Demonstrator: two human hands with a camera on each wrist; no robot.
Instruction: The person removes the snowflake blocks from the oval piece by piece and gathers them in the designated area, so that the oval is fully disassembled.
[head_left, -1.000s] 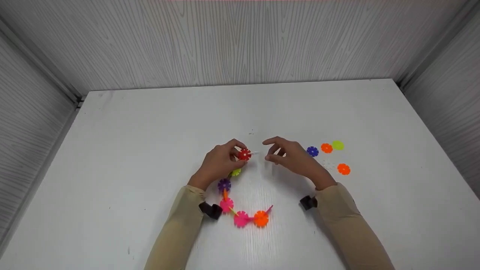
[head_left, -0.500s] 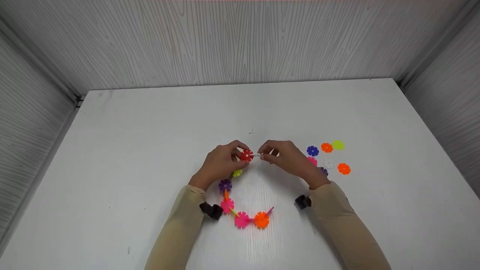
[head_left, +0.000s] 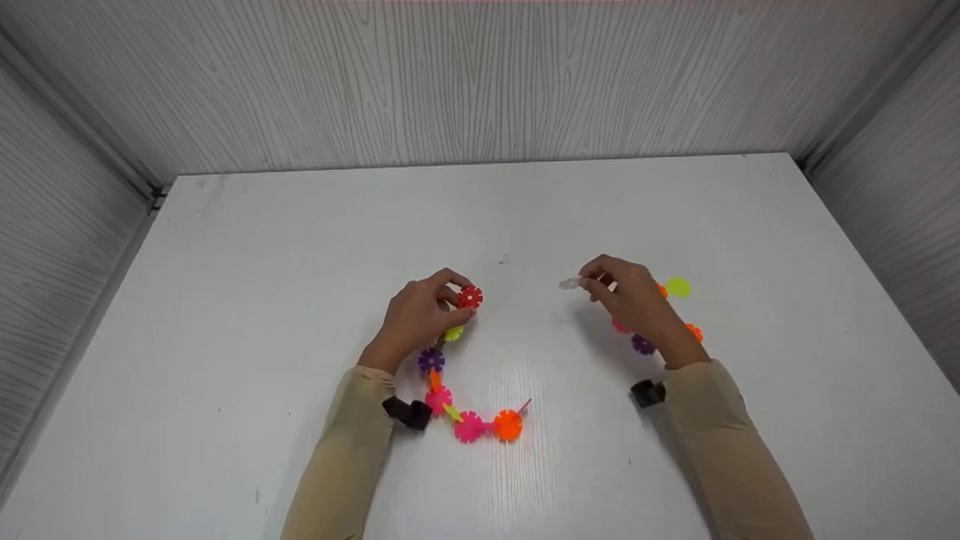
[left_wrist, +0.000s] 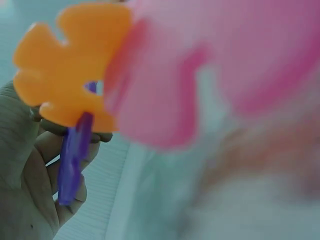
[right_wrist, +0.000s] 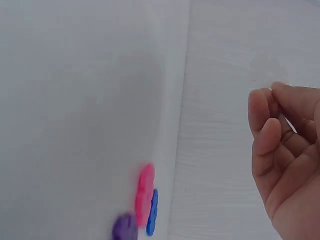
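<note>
Chain of slotted discs: curves across table from left hand; red disc at upper end. Left hand: thumb and fingers pinching red disc. Right hand: fingertips pinching clear disc, off chain and well apart from red disc. Loose discs, including yellow disc and purple disc, near right hand. Step, as judged: dismantling chain, clear disc detached. Next move likely calls for lowering clear disc beside loose discs, releasing, keeping left grip steady.

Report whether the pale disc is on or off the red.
Off: a gap parts the pale disc, pinched by the right hand, from the red disc.
</note>
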